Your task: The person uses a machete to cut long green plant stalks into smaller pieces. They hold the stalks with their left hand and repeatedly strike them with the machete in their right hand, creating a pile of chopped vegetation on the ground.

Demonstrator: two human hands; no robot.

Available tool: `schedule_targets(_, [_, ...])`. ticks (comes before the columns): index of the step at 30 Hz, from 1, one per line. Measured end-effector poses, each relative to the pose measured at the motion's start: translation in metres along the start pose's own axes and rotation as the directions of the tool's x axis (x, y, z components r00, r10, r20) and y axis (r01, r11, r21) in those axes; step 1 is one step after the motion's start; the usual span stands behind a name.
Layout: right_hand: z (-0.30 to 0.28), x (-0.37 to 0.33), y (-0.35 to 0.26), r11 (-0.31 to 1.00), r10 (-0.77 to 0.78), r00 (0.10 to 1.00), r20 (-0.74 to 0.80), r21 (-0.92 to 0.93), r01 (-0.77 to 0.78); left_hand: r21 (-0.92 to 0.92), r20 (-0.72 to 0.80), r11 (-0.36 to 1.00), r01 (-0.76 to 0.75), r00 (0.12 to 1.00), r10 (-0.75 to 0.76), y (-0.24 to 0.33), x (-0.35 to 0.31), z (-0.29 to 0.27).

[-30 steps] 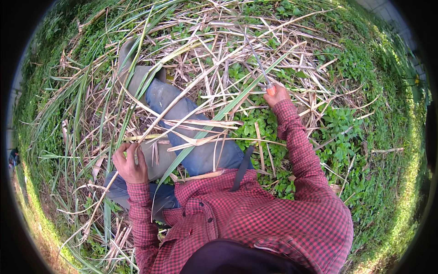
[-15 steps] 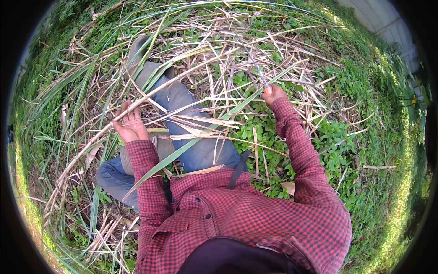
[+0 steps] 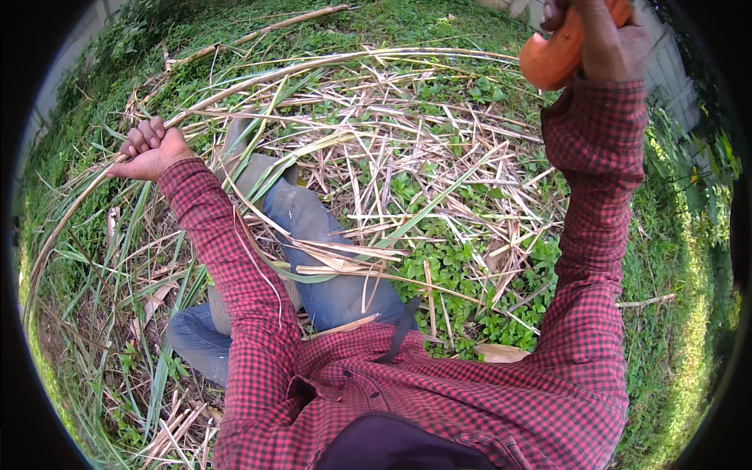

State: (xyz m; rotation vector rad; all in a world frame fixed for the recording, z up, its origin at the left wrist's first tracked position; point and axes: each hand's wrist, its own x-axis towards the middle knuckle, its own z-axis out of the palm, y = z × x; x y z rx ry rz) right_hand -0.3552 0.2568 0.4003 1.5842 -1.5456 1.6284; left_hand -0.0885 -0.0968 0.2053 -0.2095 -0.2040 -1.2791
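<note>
My left hand [image 3: 157,150] is closed around a long, thin tan cane stalk [image 3: 262,79], held out at the far left. From this fist the stalk runs across the far side toward the right and trails down the left rim. High at the far right, my right hand [image 3: 615,47] grips the hooked orange handle [image 3: 552,61] of a machete. Its blade is out of view now; a thin metal length showed ahead of the handle earlier. Green blades of leaf and dry strips lie over my bent leg [image 3: 309,223], in worn blue trousers.
Dry stalk pieces and leaf strips [image 3: 439,149] litter the ground in front of me. Another cut cane [image 3: 270,30] rests at the far left. Low leafy plants [image 3: 462,274] grow between my legs and right arm. A pale wall [image 3: 674,86] stands at the far right.
My right hand has lifted the machete up and away to the far right. My left hand, earlier loosely open under the stalk, has closed on it and moved farther out to the left.
</note>
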Motion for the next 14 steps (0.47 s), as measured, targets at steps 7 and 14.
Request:
schedule_targets(7, [0.009,-0.083,0.105,0.638,0.446,0.878,0.173,-0.75,-0.177,0.036,0.246,0.999,0.033,0.968,-0.041,0.018,0.018,0.036])
schedule_targets(14, [-0.058,-0.403,0.123,0.193,0.97,0.084,0.229,-0.507,-0.84,0.263,0.486,0.965,0.019,0.861,-0.149,0.123,0.179,0.093])
